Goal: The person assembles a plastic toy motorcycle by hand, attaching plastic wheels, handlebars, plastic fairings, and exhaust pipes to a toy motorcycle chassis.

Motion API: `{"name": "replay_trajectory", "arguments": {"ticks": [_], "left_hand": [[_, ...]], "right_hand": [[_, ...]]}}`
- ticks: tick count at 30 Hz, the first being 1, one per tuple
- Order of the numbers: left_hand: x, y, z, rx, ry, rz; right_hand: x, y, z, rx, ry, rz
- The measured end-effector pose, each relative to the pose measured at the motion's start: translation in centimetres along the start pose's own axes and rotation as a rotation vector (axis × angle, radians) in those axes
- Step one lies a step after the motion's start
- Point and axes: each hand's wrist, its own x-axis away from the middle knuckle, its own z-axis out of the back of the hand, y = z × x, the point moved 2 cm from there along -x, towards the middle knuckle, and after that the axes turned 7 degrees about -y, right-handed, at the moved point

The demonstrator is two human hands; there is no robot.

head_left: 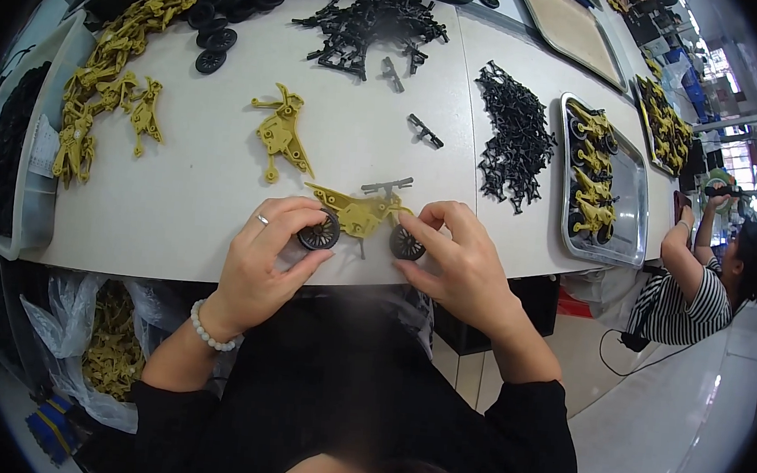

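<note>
A yellow plastic toy bike body (361,215) lies near the table's front edge, with a dark handlebar (387,185) at its upper right side and a small dark peg below. My left hand (272,250) pinches a black spoked wheel (318,230) at the body's left end. At the other end, my right hand (467,259) grips a second black wheel (407,243) between thumb and fingers. Whether either wheel is seated in the body I cannot tell. Just beyond lies a loose yellow half-body (281,135), and a single black handlebar (425,131) rests farther right.
Yellow parts (113,55) pile at left, beside a white bin (42,201). Black wheels (221,39), handlebars (381,28) and small black parts (513,131) lie behind. A metal tray (624,222) at right holds assembled toy bikes. A person in a striped shirt (680,300) works beyond it.
</note>
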Motion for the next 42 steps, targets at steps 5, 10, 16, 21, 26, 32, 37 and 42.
{"name": "replay_trajectory", "arguments": {"ticks": [5, 10, 16, 21, 26, 32, 37, 42], "left_hand": [[0.0, 0.0, 0.2, 0.001, 0.008, 0.002], [0.0, 0.0, 0.2, 0.004, 0.014, -0.003], [0.1, -0.3, 0.1, 0.011, 0.018, -0.001], [0.2, -0.3, 0.2, 0.007, 0.017, 0.019], [0.2, -0.2, 0.4, 0.078, 0.043, 0.018], [0.2, -0.5, 0.7, 0.002, 0.001, -0.057], [0.1, -0.4, 0.6, -0.03, 0.011, -0.055], [0.1, -0.4, 0.5, 0.002, 0.024, 0.012]], "right_hand": [[-0.2, -1.0, 0.5, 0.025, 0.028, 0.007], [-0.2, -0.9, 0.0, 0.043, -0.013, -0.006], [-0.3, -0.9, -0.1, 0.043, -0.02, -0.021], [-0.5, -1.3, -0.5, 0.094, -0.024, -0.058], [-0.3, -1.7, -0.5, 0.199, 0.025, -0.078], [-0.1, -1.4, -0.7, 0.16, 0.009, -0.109], [-0.4, -1.5, -0.5, 0.178, 0.001, -0.118], [-0.5, -1.4, -0.3, 0.17, -0.01, -0.128]]}}
